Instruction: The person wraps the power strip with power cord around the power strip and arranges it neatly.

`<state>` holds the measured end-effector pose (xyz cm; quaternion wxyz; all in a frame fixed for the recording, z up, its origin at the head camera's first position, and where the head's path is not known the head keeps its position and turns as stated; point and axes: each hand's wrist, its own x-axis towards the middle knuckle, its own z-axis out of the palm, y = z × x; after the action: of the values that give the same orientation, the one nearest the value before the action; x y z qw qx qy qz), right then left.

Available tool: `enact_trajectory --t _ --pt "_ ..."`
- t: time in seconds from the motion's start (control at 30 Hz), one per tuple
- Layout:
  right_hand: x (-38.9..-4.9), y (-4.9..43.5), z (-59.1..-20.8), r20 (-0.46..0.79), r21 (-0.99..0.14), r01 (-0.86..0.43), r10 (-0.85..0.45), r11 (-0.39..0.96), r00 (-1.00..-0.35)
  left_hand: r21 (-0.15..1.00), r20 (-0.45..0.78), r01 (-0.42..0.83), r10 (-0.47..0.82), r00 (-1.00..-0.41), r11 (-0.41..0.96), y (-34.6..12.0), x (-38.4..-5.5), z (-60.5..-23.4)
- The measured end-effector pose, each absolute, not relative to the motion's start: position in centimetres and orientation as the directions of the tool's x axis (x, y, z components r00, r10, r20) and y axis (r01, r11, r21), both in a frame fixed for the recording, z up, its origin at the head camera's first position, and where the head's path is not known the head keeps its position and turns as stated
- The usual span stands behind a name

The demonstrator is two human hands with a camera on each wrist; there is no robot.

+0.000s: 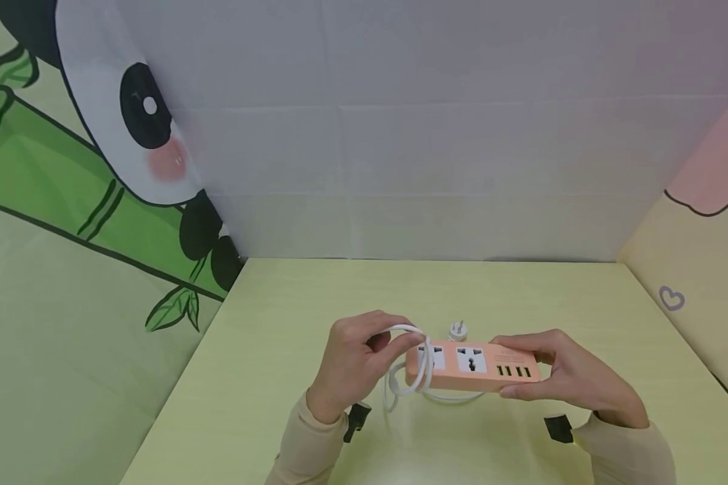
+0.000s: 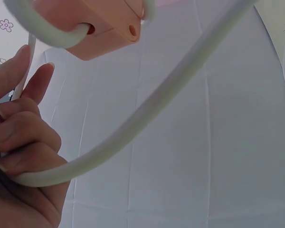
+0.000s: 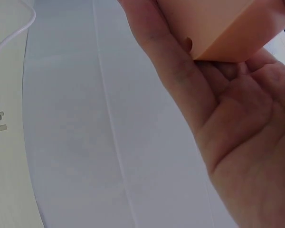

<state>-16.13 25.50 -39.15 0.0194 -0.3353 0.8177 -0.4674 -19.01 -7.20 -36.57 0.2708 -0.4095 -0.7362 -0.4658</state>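
The left hand (image 1: 356,358) pinched the cord (image 2: 147,113) and the right hand (image 1: 576,374) pinched the power strip's (image 1: 490,367) end, apparently mid-wrap, the next turn likely calling for slack.

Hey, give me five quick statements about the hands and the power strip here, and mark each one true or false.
1. The left hand holds the white cable. True.
2. The power strip is dark blue. False: its body is orange-pink.
3. The right hand grips one end of the power strip. True.
4. The USB ports are nearer the left hand. False: they sit toward the right hand's end.
5. The plug is on the table. True.
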Motion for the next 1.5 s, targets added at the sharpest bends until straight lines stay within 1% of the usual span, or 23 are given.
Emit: enact_trajectory --t 0.2,0.53,0.7,0.97,1.17,1.27,1.5 --pt "-16.1 25.6 -39.2 0.286 -0.771 -0.540 -0.576 0.336 -0.766 0.491 0.753 0.839 0.371 -0.543 0.232 -7.1 -19.4 -37.2" --pt "-15.9 25.6 -39.0 0.266 -0.776 -0.524 -0.571 0.351 -0.777 0.547 0.714 0.810 0.388 -0.583 0.211 -6.9 -19.6 -37.3" --pt "-16.0 25.6 -39.0 0.294 -0.777 -0.546 -0.585 0.314 -0.756 0.577 0.691 0.791 0.395 -0.606 0.203 -6.7 -19.7 -37.5" --pt "-16.1 25.7 -39.0 0.286 -0.802 -0.526 -0.591 0.283 -0.755 0.630 0.645 0.752 0.407 -0.647 0.196 -6.6 -19.8 -37.7" --pt "-16.2 25.8 -39.2 0.290 -0.809 -0.520 -0.585 0.273 -0.758 0.723 0.552 0.671 0.445 -0.705 0.166 -6.5 -19.8 -37.8" --pt "-16.2 26.0 -39.3 0.300 -0.806 -0.530 -0.588 0.266 -0.751 0.763 0.501 0.628 0.473 -0.725 0.154 -6.4 -19.8 -37.8" --pt "-16.1 26.3 -39.4 0.301 -0.812 -0.527 -0.593 0.252 -0.747 0.778 0.450 0.607 0.531 -0.718 0.163 -6.3 -19.8 -37.8"
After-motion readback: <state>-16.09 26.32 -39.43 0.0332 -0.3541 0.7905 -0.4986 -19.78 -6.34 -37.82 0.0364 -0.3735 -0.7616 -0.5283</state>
